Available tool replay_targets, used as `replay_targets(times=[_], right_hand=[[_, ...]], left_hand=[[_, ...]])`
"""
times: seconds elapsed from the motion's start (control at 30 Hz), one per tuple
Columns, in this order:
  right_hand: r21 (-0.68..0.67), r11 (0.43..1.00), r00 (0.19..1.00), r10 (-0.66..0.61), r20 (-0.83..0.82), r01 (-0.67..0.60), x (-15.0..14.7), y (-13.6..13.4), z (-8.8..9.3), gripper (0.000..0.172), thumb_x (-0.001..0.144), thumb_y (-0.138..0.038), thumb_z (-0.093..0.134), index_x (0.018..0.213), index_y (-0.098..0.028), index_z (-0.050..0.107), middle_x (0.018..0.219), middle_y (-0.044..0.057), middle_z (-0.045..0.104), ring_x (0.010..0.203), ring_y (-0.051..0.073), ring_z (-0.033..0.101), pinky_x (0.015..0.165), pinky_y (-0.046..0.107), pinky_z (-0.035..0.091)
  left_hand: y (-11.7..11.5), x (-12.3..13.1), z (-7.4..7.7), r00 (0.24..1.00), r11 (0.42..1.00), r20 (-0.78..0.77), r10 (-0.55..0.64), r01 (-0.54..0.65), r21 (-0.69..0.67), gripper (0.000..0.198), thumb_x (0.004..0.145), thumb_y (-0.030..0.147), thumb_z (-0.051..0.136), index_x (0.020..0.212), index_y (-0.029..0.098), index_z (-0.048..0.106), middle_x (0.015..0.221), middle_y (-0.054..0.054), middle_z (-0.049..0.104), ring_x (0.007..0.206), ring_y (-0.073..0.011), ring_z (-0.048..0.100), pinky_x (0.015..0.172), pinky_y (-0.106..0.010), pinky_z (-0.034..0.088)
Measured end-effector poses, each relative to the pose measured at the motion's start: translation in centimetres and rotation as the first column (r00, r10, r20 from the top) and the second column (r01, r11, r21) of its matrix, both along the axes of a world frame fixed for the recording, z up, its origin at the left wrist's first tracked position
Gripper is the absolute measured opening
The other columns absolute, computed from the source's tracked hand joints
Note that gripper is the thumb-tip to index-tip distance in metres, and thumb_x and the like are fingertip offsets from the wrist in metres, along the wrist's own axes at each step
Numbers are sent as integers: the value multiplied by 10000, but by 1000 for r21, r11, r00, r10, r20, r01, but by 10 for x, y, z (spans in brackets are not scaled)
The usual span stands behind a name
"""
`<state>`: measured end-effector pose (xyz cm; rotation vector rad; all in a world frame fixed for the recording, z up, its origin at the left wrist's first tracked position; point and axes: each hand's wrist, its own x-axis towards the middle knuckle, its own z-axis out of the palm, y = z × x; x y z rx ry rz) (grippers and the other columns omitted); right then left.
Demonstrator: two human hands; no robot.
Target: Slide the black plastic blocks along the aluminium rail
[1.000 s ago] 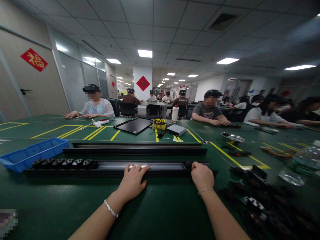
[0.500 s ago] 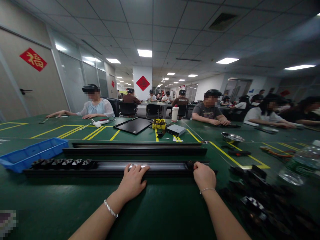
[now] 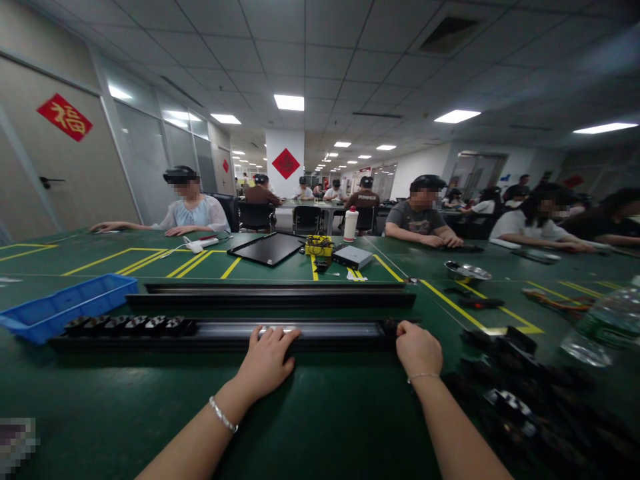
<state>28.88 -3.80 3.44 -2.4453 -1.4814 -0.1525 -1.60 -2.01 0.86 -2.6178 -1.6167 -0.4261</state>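
A long black rail with a shiny channel (image 3: 220,328) lies crosswise in front of me. Several black pieces with silvery tops (image 3: 135,323) sit in a row at its left end. My left hand (image 3: 267,363) rests on the middle of this rail, fingers spread over the channel and thumb apart. At the rail's right end, my right hand (image 3: 420,348) is closed with its fingertips at a small black piece (image 3: 389,326) in the channel. The fingers partly hide that piece. A second black rail (image 3: 270,299) lies parallel, just behind.
A blue tray (image 3: 75,303) stands at the left. On the right are a pile of dark parts (image 3: 530,400), a clear water bottle (image 3: 597,330) and a metal bowl (image 3: 467,272). A black panel (image 3: 267,249) lies farther back. Co-workers sit across the table.
My right hand has moved slightly right along the rail, and the small black piece by its fingertips has shifted right too. My left hand stays on the rail's middle.
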Motion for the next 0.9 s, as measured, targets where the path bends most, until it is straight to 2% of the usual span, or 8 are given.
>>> replay_targets(times=[0.33, 0.43, 0.53, 0.63, 0.7, 0.8, 0.9], right_hand=[[61, 998, 997, -13, -73, 17, 0, -1, -2, 261, 758, -155, 376, 701, -221, 622, 755, 52, 641, 760, 194, 554, 625, 290, 305], [125, 991, 993, -42, -109, 56, -2, 2, -3, 240, 778, -201, 380, 795, -211, 619, 778, 60, 641, 775, 202, 564, 676, 301, 336], [217, 975, 992, -16, -125, 43, -8, 6, -7, 257, 797, -281, 411, 954, -181, 588, 883, 75, 651, 872, 215, 575, 800, 328, 352], [252, 968, 991, 35, -131, -1, -11, 11, -14, 375, 801, -396, 441, 1078, -163, 540, 1051, 92, 632, 1006, 249, 551, 955, 408, 281], [242, 970, 989, 42, -140, -7, -11, 13, -20, 424, 800, -430, 440, 1117, -161, 524, 1088, 97, 621, 1037, 259, 541, 1008, 449, 217], [230, 973, 989, 40, -143, -7, -8, 16, -25, 397, 803, -436, 430, 1074, -174, 557, 1057, 91, 628, 1024, 254, 543, 1025, 454, 190], [250, 968, 992, 41, -123, -9, -6, 17, -28, 376, 797, -428, 437, 1036, -180, 588, 1054, 97, 622, 1028, 252, 530, 1009, 439, 217]], left_hand=[[1, -1, -1, 1000, 1000, 10, -13, 13, 8, 524, 778, 302, 489, 1295, 339, 412, 1123, -30, 579, 1100, -230, 487, 1063, -492, 133], [1, -1, -2, 1000, 1000, 14, -16, 15, 12, 531, 776, 301, 492, 1298, 340, 408, 1119, -31, 580, 1096, -232, 488, 1059, -496, 139], [1, -2, -2, 1000, 1000, 19, -17, 16, 15, 531, 773, 294, 491, 1297, 338, 413, 1118, -31, 581, 1096, -233, 486, 1058, -493, 141], [1, -1, -2, 1000, 1000, 9, -10, 10, 11, 526, 775, 299, 487, 1295, 335, 416, 1113, -31, 581, 1092, -229, 488, 1056, -486, 147], [1, -1, -2, 1000, 1000, -2, -4, 4, 8, 521, 777, 304, 486, 1292, 335, 418, 1112, -33, 580, 1091, -229, 489, 1053, -487, 151], [1, -1, -2, 1000, 1000, -9, -4, 4, 17, 518, 778, 301, 482, 1290, 336, 420, 1114, -33, 579, 1091, -229, 489, 1051, -488, 152], [3, -2, -4, 1000, 1000, -6, -9, 9, 28, 521, 779, 295, 480, 1295, 336, 415, 1110, -28, 581, 1087, -224, 489, 1051, -482, 150]])
